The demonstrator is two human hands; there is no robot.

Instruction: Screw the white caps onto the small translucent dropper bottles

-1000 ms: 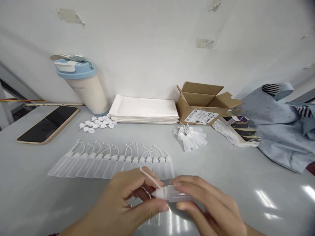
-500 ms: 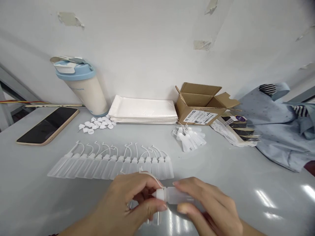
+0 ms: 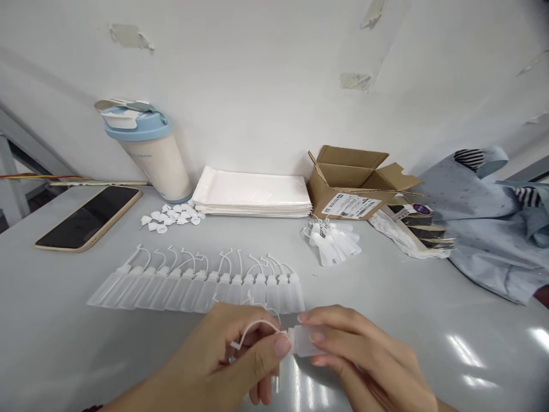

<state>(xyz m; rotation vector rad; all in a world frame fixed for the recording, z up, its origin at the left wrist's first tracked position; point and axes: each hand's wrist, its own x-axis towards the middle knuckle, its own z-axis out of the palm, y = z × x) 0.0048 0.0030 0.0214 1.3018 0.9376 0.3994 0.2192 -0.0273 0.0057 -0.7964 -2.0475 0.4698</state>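
Observation:
A small translucent plastic squeeze bottle (image 3: pixel 305 341) lies sideways between my hands. My right hand (image 3: pixel 364 349) is closed around its body, fingers on top and thumb below. My left hand (image 3: pixel 240 349) pinches the white screw cap (image 3: pixel 285 334) at its neck, and the thumb hides most of it. The cap's thin strap (image 3: pixel 257 323) arches back over my left fingers. Beyond my hands, a row of similar bottles (image 3: pixel 189 290) lies side by side with their straps pointing away from me. More bottles are partly hidden under my left hand.
Small white caps (image 3: pixel 171 216) lie loose beside a tumbler (image 3: pixel 156 160) and a phone (image 3: pixel 90 218). A stack of white envelopes (image 3: pixel 253 191) sits against the wall, next to an open cardboard box (image 3: pixel 354 194). Small bottles (image 3: pixel 334 243) are piled before it; blue cloth (image 3: pixel 480 229) lies right.
My left thumb and the cap have turned, and the strap has swung to the near side of my fingers. The right fingers have shifted around the bottle.

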